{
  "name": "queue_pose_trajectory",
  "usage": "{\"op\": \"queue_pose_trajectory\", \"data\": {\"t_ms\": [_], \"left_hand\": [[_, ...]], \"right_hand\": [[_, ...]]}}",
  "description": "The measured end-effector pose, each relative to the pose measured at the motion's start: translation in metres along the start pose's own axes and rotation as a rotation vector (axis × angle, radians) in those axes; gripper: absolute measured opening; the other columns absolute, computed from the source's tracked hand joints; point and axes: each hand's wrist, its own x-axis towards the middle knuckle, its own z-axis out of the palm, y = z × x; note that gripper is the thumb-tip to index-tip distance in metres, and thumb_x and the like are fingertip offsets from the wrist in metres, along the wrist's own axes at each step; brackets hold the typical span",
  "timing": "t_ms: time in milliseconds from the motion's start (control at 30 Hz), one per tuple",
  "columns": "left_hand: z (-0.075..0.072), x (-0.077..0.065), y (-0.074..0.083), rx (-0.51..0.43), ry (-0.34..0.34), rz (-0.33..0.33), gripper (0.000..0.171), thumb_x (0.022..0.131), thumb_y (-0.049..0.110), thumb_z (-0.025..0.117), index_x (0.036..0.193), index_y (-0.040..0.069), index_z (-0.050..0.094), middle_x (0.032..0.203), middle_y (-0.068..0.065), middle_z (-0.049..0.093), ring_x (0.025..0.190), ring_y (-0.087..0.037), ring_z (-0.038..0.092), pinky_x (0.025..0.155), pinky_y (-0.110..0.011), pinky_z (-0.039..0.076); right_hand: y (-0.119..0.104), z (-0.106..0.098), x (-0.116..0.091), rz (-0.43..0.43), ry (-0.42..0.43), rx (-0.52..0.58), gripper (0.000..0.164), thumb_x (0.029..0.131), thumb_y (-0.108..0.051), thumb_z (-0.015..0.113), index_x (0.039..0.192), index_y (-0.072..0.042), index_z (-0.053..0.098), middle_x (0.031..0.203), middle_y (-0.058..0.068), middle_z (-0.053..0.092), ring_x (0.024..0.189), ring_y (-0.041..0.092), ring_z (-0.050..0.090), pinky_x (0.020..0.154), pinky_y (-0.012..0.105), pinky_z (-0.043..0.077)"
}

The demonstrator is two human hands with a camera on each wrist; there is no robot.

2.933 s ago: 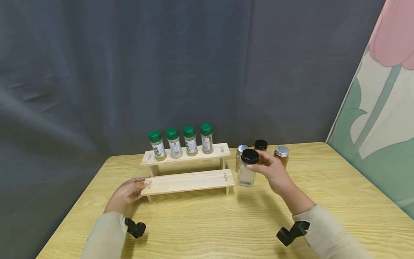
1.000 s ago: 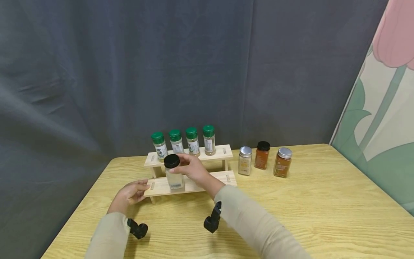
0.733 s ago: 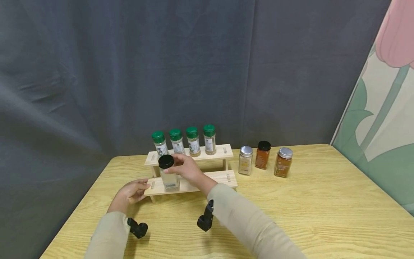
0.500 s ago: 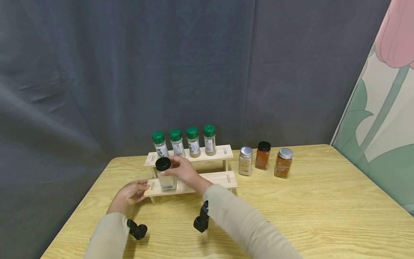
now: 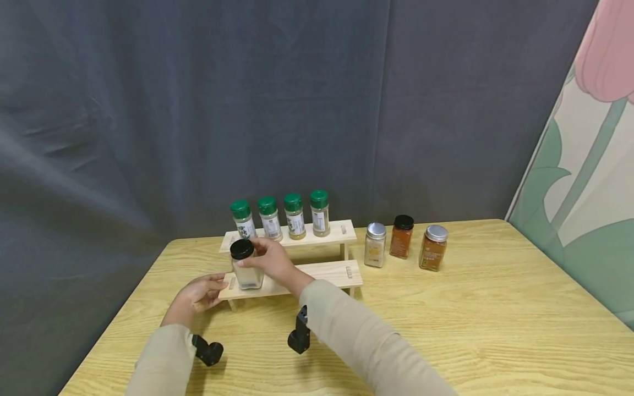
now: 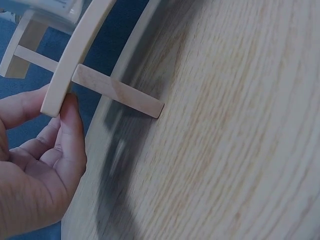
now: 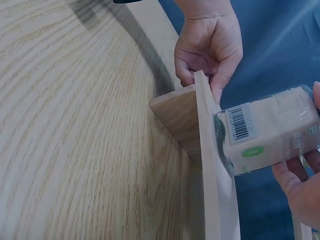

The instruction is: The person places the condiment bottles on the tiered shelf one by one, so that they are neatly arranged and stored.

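Note:
My right hand [image 5: 272,260] grips a square clear spice jar [image 5: 246,273] with a black lid and pale contents. The jar stands upright at the left end of the lower shelf of a two-tier wooden rack [image 5: 317,273]. In the right wrist view, the base of the spice jar [image 7: 270,132] meets the shelf board, and a barcode label shows. My left hand [image 5: 200,294] pinches the left end of that lower shelf. Thumb and fingers of the left hand [image 6: 47,157] clasp the board's end from below and above in the left wrist view.
Several green-capped spice bottles [image 5: 295,223] line the upper shelf. Right of the rack stand a silver-lidded pale jar [image 5: 375,250], a black-lidded red jar [image 5: 401,242] and a silver-lidded brown jar [image 5: 433,253] on the wooden table [image 5: 446,330]. A dark curtain [image 5: 297,110] hangs behind.
My right hand has carried the black-lidded jar left, from beside the rack over the lower shelf to its left end. My left hand keeps its hold on the shelf end.

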Motion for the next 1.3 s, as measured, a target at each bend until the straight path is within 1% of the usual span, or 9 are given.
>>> {"op": "queue_pose_trajectory", "data": {"t_ms": [233, 500, 733, 800, 900, 933, 1033, 1133, 1300], "left_hand": [[0.0, -0.002, 0.001, -0.011, -0.021, 0.0, 0.064, 0.085, -0.001, 0.049, 0.132, -0.012, 0.007, 0.079, -0.003, 0.056, 0.07, -0.011, 0.058, 0.064, -0.024, 0.047], [0.0, -0.002, 0.001, -0.035, -0.054, 0.006, 0.064, 0.085, -0.003, 0.048, 0.132, -0.012, 0.006, 0.077, -0.003, 0.057, 0.069, -0.01, 0.059, 0.063, -0.022, 0.048], [-0.003, 0.002, -0.003, -0.038, -0.062, 0.001, 0.065, 0.085, -0.003, 0.046, 0.133, -0.011, 0.002, 0.078, -0.001, 0.056, 0.07, -0.01, 0.058, 0.065, -0.023, 0.047], [-0.005, 0.005, -0.006, -0.029, -0.046, 0.001, 0.065, 0.085, -0.002, 0.048, 0.133, -0.009, 0.006, 0.081, -0.002, 0.056, 0.072, -0.011, 0.058, 0.067, -0.024, 0.047], [-0.012, 0.016, -0.014, -0.034, -0.081, 0.015, 0.069, 0.081, 0.002, 0.057, 0.134, -0.007, 0.012, 0.088, -0.005, 0.055, 0.077, -0.013, 0.057, 0.07, -0.026, 0.047], [-0.02, 0.025, -0.02, -0.064, -0.13, 0.036, 0.066, 0.079, 0.003, 0.059, 0.133, -0.005, 0.021, 0.089, -0.007, 0.055, 0.078, -0.015, 0.058, 0.069, -0.026, 0.047], [-0.025, 0.032, -0.025, -0.075, -0.164, 0.05, 0.069, 0.077, 0.006, 0.064, 0.132, -0.004, 0.023, 0.092, -0.008, 0.055, 0.08, -0.016, 0.058, 0.071, -0.027, 0.047], [-0.021, 0.026, -0.021, -0.064, -0.139, 0.05, 0.069, 0.078, 0.005, 0.061, 0.133, -0.005, 0.02, 0.089, -0.006, 0.056, 0.079, -0.014, 0.059, 0.07, -0.026, 0.047], [-0.004, 0.003, -0.007, -0.04, -0.057, 0.013, 0.067, 0.084, -0.002, 0.051, 0.134, -0.009, 0.007, 0.083, -0.001, 0.055, 0.073, -0.011, 0.058, 0.066, -0.025, 0.047]], "right_hand": [[-0.004, 0.001, -0.002, 0.004, -0.016, 0.004, 0.042, 0.07, -0.009, 0.071, 0.109, -0.002, 0.057, 0.092, 0.002, 0.058, 0.078, 0.009, 0.051, 0.067, 0.021, 0.042], [-0.005, -0.008, -0.001, 0.076, -0.04, -0.044, 0.049, 0.073, -0.018, 0.07, 0.116, -0.005, 0.051, 0.103, 0.004, 0.054, 0.095, 0.018, 0.049, 0.077, 0.025, 0.041], [-0.02, -0.021, -0.016, 0.06, -0.057, -0.012, 0.042, 0.074, -0.01, 0.068, 0.112, -0.001, 0.053, 0.108, 0.015, 0.053, 0.094, 0.023, 0.05, 0.074, 0.025, 0.042], [-0.03, -0.026, -0.025, 0.06, -0.066, 0.003, 0.042, 0.075, -0.008, 0.066, 0.113, 0.003, 0.051, 0.11, 0.018, 0.052, 0.095, 0.025, 0.05, 0.073, 0.025, 0.042], [-0.041, -0.034, -0.036, 0.046, -0.069, 0.013, 0.042, 0.077, -0.005, 0.063, 0.115, 0.007, 0.048, 0.111, 0.022, 0.05, 0.096, 0.028, 0.05, 0.074, 0.026, 0.043], [-0.042, -0.037, -0.038, 0.042, -0.069, 0.018, 0.042, 0.078, -0.005, 0.062, 0.115, 0.007, 0.048, 0.111, 0.022, 0.05, 0.097, 0.029, 0.049, 0.075, 0.026, 0.042], [-0.04, -0.045, -0.041, 0.021, -0.075, 0.035, 0.041, 0.079, -0.005, 0.061, 0.116, 0.007, 0.047, 0.111, 0.023, 0.05, 0.098, 0.029, 0.049, 0.077, 0.029, 0.042], [-0.03, -0.053, -0.041, 0.015, -0.084, 0.045, 0.039, 0.08, -0.007, 0.061, 0.115, 0.005, 0.048, 0.11, 0.021, 0.05, 0.096, 0.025, 0.051, 0.077, 0.03, 0.043], [-0.02, -0.068, -0.046, 0.03, -0.09, 0.062, 0.038, 0.081, -0.012, 0.061, 0.114, 0.003, 0.049, 0.108, 0.016, 0.051, 0.093, 0.019, 0.052, 0.079, 0.029, 0.042]]}}
